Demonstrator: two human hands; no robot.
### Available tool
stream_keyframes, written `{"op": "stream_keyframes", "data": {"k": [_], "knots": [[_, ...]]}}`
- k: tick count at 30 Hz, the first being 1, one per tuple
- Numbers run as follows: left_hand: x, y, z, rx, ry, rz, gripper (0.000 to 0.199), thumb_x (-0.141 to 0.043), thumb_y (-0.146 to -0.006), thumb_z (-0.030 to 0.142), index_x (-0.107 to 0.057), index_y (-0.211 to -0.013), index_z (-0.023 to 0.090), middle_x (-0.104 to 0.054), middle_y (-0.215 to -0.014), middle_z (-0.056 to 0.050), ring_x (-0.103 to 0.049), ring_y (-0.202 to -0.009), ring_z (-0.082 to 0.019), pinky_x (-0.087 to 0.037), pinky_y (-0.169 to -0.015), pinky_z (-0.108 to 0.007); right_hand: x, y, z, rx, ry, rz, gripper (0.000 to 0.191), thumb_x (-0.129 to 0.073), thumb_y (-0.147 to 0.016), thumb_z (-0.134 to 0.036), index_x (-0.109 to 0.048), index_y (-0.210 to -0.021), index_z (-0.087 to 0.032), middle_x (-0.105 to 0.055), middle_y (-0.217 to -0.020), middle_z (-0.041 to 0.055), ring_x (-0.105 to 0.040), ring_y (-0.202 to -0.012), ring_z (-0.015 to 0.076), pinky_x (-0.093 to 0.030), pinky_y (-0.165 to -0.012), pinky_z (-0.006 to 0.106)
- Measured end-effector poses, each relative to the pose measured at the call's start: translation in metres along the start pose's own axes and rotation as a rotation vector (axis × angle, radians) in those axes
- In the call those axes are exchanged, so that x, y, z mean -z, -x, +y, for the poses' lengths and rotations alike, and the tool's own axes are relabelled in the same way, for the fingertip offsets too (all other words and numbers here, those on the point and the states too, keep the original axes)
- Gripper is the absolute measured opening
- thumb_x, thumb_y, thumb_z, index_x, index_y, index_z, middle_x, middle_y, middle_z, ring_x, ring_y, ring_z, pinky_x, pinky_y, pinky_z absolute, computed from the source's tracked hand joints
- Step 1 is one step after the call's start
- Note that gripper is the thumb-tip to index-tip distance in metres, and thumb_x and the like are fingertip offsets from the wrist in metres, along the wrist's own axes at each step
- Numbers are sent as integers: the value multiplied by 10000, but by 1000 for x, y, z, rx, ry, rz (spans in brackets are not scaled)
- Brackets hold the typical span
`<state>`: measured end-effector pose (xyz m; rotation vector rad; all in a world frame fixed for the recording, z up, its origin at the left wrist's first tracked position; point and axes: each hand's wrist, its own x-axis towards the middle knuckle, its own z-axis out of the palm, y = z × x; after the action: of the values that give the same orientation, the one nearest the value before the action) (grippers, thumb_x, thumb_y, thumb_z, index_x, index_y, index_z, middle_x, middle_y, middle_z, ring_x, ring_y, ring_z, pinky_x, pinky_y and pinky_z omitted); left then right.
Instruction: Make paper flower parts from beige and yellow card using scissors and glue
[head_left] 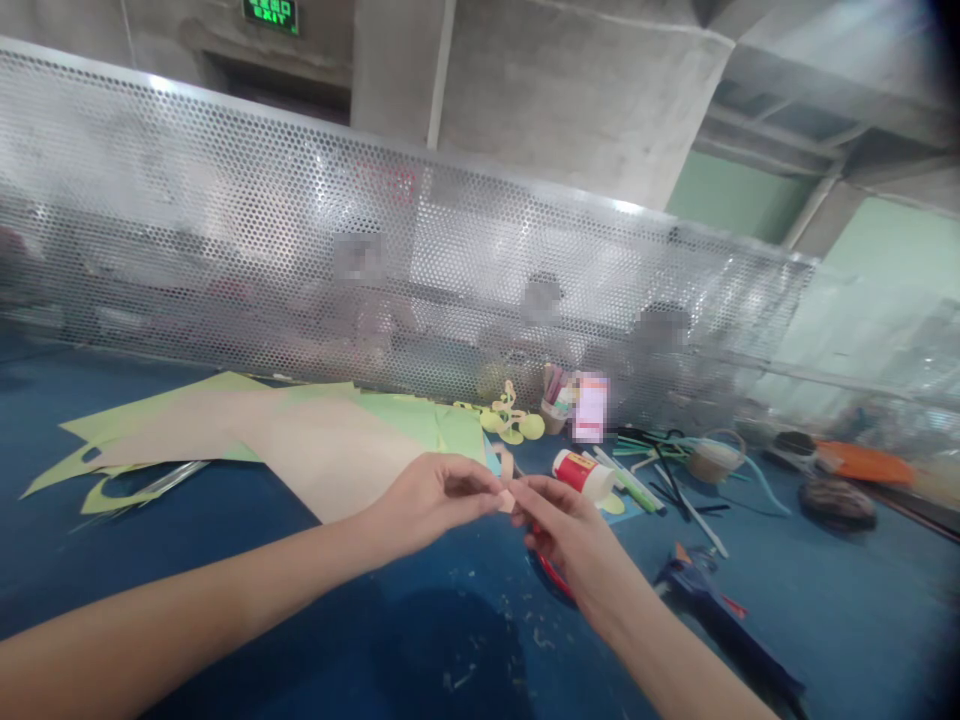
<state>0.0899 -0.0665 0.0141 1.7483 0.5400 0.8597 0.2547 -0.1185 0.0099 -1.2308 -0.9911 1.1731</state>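
Between my left hand (442,495) and my right hand (562,520) is a small peach paper piece (506,501), pinched at both ends by the fingertips. A curled peach strip (507,463) rises just behind it; I cannot tell whether it belongs to the same piece. Under my right hand shows part of a curved red object (553,577), mostly hidden. Close beyond that hand lies a white bottle with a red label (581,474), tipped on its side. To the left of my left hand spreads a large peach paper sheet (322,455).
Green sheets (420,420) lie around the peach one. Behind stand a yellow paper figure (514,420) and a cup of sticks (556,408). Rightward are markers (634,482), a small basket (716,458) and a dark blue glue gun (724,625). A perforated metal screen (465,230) borders the table.
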Motion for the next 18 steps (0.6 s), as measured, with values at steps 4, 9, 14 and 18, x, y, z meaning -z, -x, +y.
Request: {"op": "stream_keyframes", "data": {"k": [4,9,14,18], "knots": [[1,0,1,15,-5,10,187,-649,-727,337,-686,-816,176,-689,-819,-43,-617,-785,-164,-467,-754,-285,0,1,-3,98,133,15,267,-696,-647,-418,-666,-743,-171,-570,-626,-16,-479,-528,88,-408,-461,184],[0,-1,3,83,38,57,192,-671,-703,343,-685,-788,171,-688,-767,-37,-616,-720,-146,-470,-726,-278,2,4,-10,299,373,-25,253,-616,-728,-423,-670,-780,-181,-609,-679,5,-515,-578,124,-459,-539,232],[2,-1,3,106,50,69,198,-693,-681,331,-676,-797,171,-687,-752,-30,-616,-711,-137,-468,-702,-261,4,5,-11,422,524,-33,206,-602,-752,-391,-657,-771,-193,-653,-732,23,-559,-602,143,-453,-515,229],[4,-2,0,97,12,76,198,-684,-693,326,-673,-814,170,-681,-746,-25,-610,-698,-127,-462,-679,-242,4,5,-11,446,575,-42,190,-592,-765,-373,-657,-770,-194,-658,-755,29,-573,-622,145,-457,-520,222]]}}
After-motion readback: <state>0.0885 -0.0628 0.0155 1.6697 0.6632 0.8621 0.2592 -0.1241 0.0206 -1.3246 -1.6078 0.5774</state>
